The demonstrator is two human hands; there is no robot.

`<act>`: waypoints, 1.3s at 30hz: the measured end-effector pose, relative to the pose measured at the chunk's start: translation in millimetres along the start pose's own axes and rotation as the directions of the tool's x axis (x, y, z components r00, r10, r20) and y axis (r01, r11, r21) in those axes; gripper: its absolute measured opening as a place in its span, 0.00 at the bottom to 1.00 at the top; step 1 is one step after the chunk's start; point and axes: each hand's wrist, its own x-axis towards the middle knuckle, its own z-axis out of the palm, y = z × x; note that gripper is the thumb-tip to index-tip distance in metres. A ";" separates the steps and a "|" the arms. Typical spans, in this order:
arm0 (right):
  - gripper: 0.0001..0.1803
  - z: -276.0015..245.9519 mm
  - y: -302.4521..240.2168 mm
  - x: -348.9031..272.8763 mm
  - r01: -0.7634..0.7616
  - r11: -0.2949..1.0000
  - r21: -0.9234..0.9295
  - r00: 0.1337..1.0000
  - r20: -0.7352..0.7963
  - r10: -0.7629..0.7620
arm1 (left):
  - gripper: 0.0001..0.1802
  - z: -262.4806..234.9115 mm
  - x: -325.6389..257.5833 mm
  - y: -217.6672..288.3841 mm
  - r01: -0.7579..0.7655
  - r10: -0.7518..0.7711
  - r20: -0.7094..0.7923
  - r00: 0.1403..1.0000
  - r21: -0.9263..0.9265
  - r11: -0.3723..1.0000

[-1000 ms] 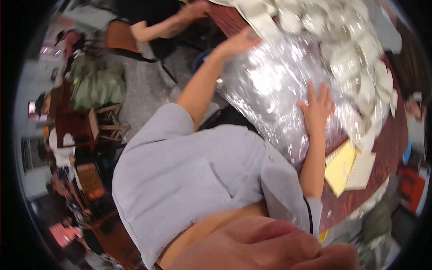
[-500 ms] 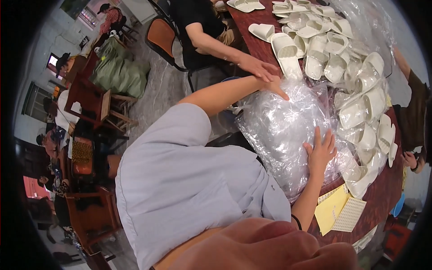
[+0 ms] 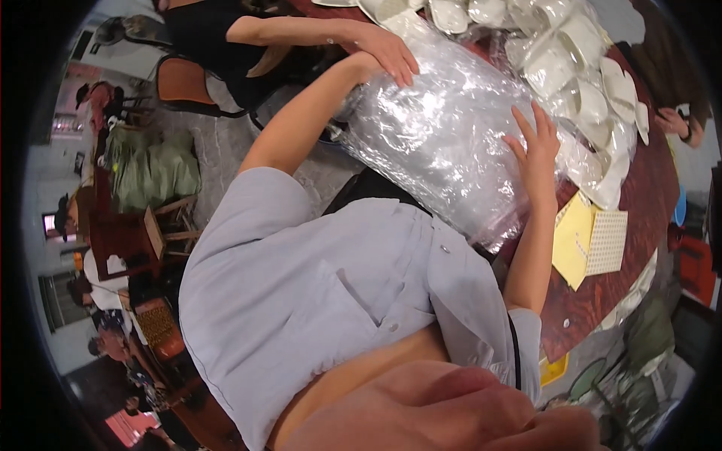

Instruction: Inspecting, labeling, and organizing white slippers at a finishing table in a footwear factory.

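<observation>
A large, puffy bundle of clear plastic film (image 3: 444, 128) lies across the table's near edge. My right hand (image 3: 537, 146) rests on its right side, open, with the fingers spread. My left hand (image 3: 365, 68) reaches to the bundle's far left corner; its fingers are mostly hidden behind a co-worker's hand (image 3: 387, 54), which overlaps it and touches the film. Beyond the bundle lie several cream-white slippers (image 3: 549, 68), some wrapped in clear plastic. Right of my right forearm are a yellow sheet (image 3: 573, 244) and a pale sheet with rows of small marks (image 3: 606, 240).
The dark red table (image 3: 647, 195) curves along the right. Another person's hand (image 3: 669, 122) is past its far right edge. An orange-backed chair (image 3: 184, 81) stands at the upper left, near green sacks (image 3: 154, 169) and a wooden stool (image 3: 174, 225).
The view has swung, so the table and slippers sit higher. The film bundle looks flatter and more spread out, and the co-worker's hand now lies over my left hand.
</observation>
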 end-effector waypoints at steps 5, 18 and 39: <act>0.23 -34.3 3.4 -13.1 -0.001 1.000 0.012 0.992 -0.127 0.002 | 0.22 1.2 -14.9 24.1 0.069 -0.069 -0.013 0.998 0.383 0.921; 0.12 -56.1 35.3 -93.7 -0.375 0.868 0.326 0.826 -0.307 0.472 | 0.12 5.5 -323.3 -31.3 0.201 0.313 -0.735 0.602 0.519 0.831; 0.31 19.5 38.6 90.1 -0.158 0.947 0.281 0.983 -0.046 0.177 | 0.27 105.3 -172.1 -118.8 0.868 0.733 -0.470 -0.491 -0.190 0.460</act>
